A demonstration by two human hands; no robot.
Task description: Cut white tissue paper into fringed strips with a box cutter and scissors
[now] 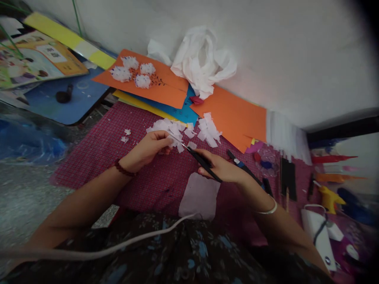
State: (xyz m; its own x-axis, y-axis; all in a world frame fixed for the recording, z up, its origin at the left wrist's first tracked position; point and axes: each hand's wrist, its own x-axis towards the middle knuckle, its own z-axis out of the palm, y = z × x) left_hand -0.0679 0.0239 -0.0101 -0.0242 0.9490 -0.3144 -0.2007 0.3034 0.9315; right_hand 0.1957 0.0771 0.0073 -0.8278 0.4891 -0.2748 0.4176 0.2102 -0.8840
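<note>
My right hand (pixel 217 165) is closed around a slim tool with a black handle and a thin metal end (pixel 204 163); its exact kind is not clear. The metal end points up and left to the fingertips of my left hand (pixel 155 146). My left thumb and index finger are pinched together there, and what lies between them is too small to make out. Just beyond both hands, cut white paper pieces (pixel 209 130) lie in loose heaps on the red checked cloth (pixel 118 146). A white paper square (pixel 199 195) lies nearer my body.
An orange sheet (pixel 171 92) carries white paper flowers (pixel 143 81) and drawn stems. Crumpled white paper (pixel 195 59) leans on the wall by another orange sheet (pixel 237 114). On the right are a yellow glue gun (pixel 330 199) and a white power strip (pixel 318 236). A cable (pixel 127 246) crosses my front.
</note>
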